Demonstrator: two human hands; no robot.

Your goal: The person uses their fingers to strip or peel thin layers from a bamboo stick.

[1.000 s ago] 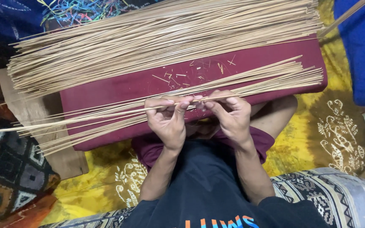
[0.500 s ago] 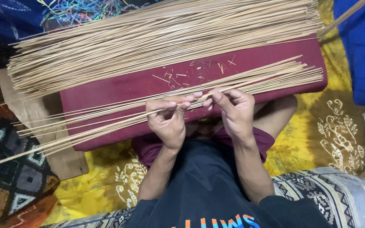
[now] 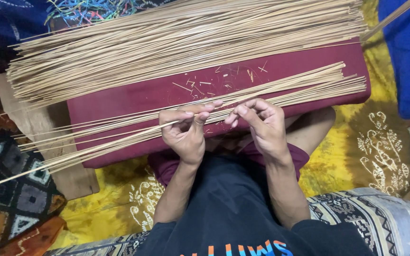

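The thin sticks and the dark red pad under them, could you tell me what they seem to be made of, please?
Thin sticks: probably split bamboo or cane, raw and matt, judging by the pale tan colour and the splinters shed around them. Dark red pad: seemingly cloth-covered, matt, with soft rounded edges; its filling is hidden.

The thin sticks are pale tan, in the far heap and in the near spread alike. The cushion under them is plain dark maroon, flecked with tan splinters. The floor cloth is yellow with cream scroll motifs. At the near left, a mat shows black, grey and orange squares and triangles. A blue cloth lies far right. Multicoloured strands sit far left. The shirt is black.
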